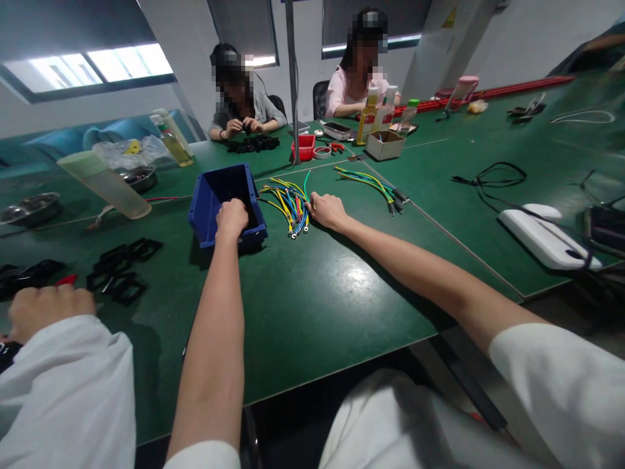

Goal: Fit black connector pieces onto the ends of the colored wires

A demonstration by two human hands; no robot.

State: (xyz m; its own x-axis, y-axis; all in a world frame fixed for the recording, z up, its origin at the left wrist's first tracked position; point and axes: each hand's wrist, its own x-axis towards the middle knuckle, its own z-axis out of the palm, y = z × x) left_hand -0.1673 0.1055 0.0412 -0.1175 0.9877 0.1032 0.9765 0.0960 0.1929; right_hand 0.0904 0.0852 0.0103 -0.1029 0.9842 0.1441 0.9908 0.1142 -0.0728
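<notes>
Green tabletop [303,306] spreads before us in a white-walled room with dark window blinds [73,26], and two people [244,104] [361,85] sit at its far side. The nearer-left one works with both hands over a pile of small black parts [254,144].

From the head view, we reach our left hand [232,218] into an open blue plastic bin [205,207]; its knuckles show, but its fingertips are hidden, so we cannot tell how far it is open or whether it holds anything. Our right hand [327,210] is at the right edge of a loose bunch of yellow, blue, green and red wires with ring terminals [288,203], just beside the bin. We have its fingers curled in, the tips close together by the wires, though we cannot tell if one is pinched.

Right of that hand we have a second bundle of green and yellow wires with dark sleeved ends [374,185]. Beyond the wires stand a small red tray [305,148] and an open cardboard box [385,146]. To our left, flat black frames [122,268] lie near another person's hand [51,309] in a white sleeve.
</notes>
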